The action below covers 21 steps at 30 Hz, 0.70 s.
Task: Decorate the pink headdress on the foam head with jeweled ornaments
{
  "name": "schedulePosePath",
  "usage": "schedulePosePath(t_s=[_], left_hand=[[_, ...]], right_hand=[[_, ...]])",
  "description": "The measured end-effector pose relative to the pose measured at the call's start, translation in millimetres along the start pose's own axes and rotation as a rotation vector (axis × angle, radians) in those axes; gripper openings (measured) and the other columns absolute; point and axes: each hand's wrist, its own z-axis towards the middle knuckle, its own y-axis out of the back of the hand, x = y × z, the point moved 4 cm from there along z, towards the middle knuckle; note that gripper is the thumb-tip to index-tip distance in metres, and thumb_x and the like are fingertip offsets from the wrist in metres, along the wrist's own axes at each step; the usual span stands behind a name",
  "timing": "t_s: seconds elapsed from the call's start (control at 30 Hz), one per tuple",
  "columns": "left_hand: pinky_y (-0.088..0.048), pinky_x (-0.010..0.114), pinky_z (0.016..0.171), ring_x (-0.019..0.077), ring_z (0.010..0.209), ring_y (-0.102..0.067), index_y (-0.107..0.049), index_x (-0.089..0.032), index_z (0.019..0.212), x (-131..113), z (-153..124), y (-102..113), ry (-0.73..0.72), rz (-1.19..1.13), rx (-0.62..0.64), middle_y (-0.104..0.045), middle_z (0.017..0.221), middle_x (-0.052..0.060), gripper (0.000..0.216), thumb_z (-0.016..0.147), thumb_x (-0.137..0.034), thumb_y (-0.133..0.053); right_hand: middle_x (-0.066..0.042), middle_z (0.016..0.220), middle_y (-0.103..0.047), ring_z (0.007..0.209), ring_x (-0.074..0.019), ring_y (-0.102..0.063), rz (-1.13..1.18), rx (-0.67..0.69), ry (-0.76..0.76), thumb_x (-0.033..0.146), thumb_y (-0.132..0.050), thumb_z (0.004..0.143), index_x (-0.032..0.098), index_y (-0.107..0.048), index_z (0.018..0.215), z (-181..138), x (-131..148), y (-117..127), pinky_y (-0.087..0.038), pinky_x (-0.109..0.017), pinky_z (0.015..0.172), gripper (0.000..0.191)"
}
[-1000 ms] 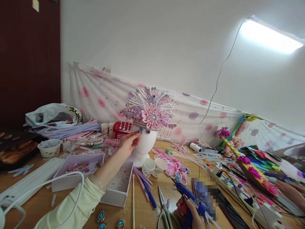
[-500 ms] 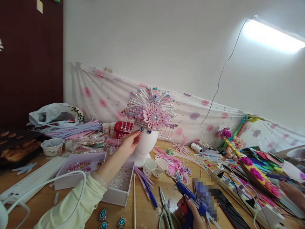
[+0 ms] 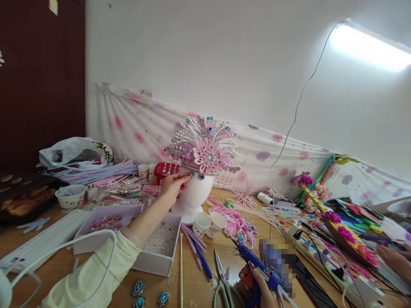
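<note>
A pink beaded headdress (image 3: 204, 147) with pearls and gems sits on a white head form (image 3: 194, 194) at the table's middle. My left hand (image 3: 172, 186) reaches up to its lower left rim, fingertips pinched on a small gem (image 3: 191, 174) there. Low in the picture my right hand (image 3: 257, 288) grips a blue glue gun (image 3: 253, 261), its nozzle pointing up and left. The hand is partly cut off by the bottom edge.
Two paper cups (image 3: 208, 223) stand before the head form. Boxes of gems (image 3: 107, 224) and beads (image 3: 160, 241), scissors (image 3: 223, 278), a blue pen (image 3: 201, 263), a red basket (image 3: 163, 170) and pink strips crowd the table. Another person's hand (image 3: 393, 256) works at far right beside colourful foam pieces.
My left hand has shifted slightly up along the headdress rim, its fingers now more pinched at the gem. My right hand and the glue gun have stayed put.
</note>
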Motion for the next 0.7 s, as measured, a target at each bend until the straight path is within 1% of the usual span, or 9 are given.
schedulePosePath(t_s=[0.07, 0.17, 0.27, 0.37, 0.43, 0.5, 0.57, 0.7], left_hand=[[-0.059, 0.041, 0.083, 0.0214, 0.099, -0.067, -0.062, -0.016, 0.121, -3.4, -0.7, 0.6, 0.005, 0.077, 0.017, -0.065, 0.120, 0.009, 0.031, 0.094, -0.032, -0.064], [-0.059, 0.032, 0.070, 0.0156, 0.083, -0.067, -0.065, -0.014, 0.109, -8.6, -0.4, 1.2, -0.021, 0.147, 0.029, -0.068, 0.104, 0.006, 0.021, 0.094, -0.029, -0.065], [-0.054, 0.023, 0.057, 0.0099, 0.065, -0.061, -0.065, -0.013, 0.099, -13.1, 2.3, 2.6, -0.063, 0.180, 0.020, -0.067, 0.088, 0.001, 0.014, 0.094, -0.026, -0.065], [-0.049, 0.020, 0.051, 0.0073, 0.057, -0.056, -0.064, -0.013, 0.098, -16.8, 6.8, 5.0, -0.088, 0.214, 0.001, -0.064, 0.081, -0.002, 0.011, 0.094, -0.023, -0.065], [-0.050, 0.020, 0.052, 0.0079, 0.059, -0.057, -0.064, -0.013, 0.101, -18.2, 9.8, 6.0, -0.092, 0.237, -0.003, -0.064, 0.083, -0.001, 0.012, 0.094, -0.023, -0.065], [-0.053, 0.023, 0.056, 0.0100, 0.066, -0.061, -0.064, -0.013, 0.105, -18.4, 12.4, 6.3, -0.089, 0.255, 0.007, -0.066, 0.090, 0.001, 0.016, 0.095, -0.026, -0.064], [-0.057, 0.028, 0.064, 0.0133, 0.075, -0.065, -0.064, -0.014, 0.110, -17.4, 14.7, 6.1, -0.081, 0.266, 0.021, -0.067, 0.098, 0.004, 0.022, 0.095, -0.029, -0.064], [-0.059, 0.040, 0.081, 0.0206, 0.096, -0.067, -0.062, -0.016, 0.121, -13.8, 18.8, 5.6, -0.057, 0.277, 0.052, -0.066, 0.118, 0.009, 0.032, 0.095, -0.033, -0.063]], right_hand=[[-0.001, 0.053, -0.056, 0.047, -0.0143, -0.046, -0.008, 0.003, -0.009, 0.048, -0.092, 0.046, 0.019, -0.063, 0.054, -0.5, -0.6, 0.5, -0.043, -0.027, 0.046, 0.041], [-0.001, 0.052, -0.056, 0.048, -0.0135, -0.047, 0.019, -0.013, -0.023, 0.051, -0.093, 0.043, 0.019, -0.063, 0.054, -0.6, -1.8, 1.2, -0.044, -0.026, 0.047, 0.045], [-0.002, 0.053, -0.058, 0.047, -0.0125, -0.046, 0.026, -0.008, -0.012, 0.053, -0.092, 0.043, 0.017, -0.065, 0.054, -0.3, -2.0, 0.2, -0.042, -0.024, 0.046, 0.047], [-0.002, 0.054, -0.059, 0.047, -0.0118, -0.047, 0.027, 0.011, -0.011, 0.054, -0.091, 0.046, 0.017, -0.066, 0.055, 0.2, -3.7, -1.4, -0.042, -0.024, 0.047, 0.046], [-0.002, 0.055, -0.060, 0.047, -0.0112, -0.047, 0.045, 0.002, 0.016, 0.055, -0.090, 0.052, 0.017, -0.066, 0.056, 1.8, -6.0, -0.6, -0.042, -0.024, 0.047, 0.045], [-0.002, 0.055, -0.060, 0.044, -0.0102, -0.044, 0.056, -0.008, 0.053, 0.056, -0.088, 0.056, 0.017, -0.065, 0.056, 4.7, -9.5, 1.2, -0.039, -0.023, 0.044, 0.045], [-0.003, 0.054, -0.060, 0.041, -0.0092, -0.042, 0.052, 0.009, 0.068, 0.057, -0.087, 0.057, 0.017, -0.064, 0.056, 7.8, -14.0, 2.3, -0.036, -0.023, 0.041, 0.046], [-0.001, 0.054, -0.059, 0.041, -0.0087, -0.044, 0.083, 0.011, 0.034, 0.057, -0.088, 0.057, 0.018, -0.065, 0.059, 8.4, -18.0, 3.8, -0.039, -0.022, 0.041, 0.044]])
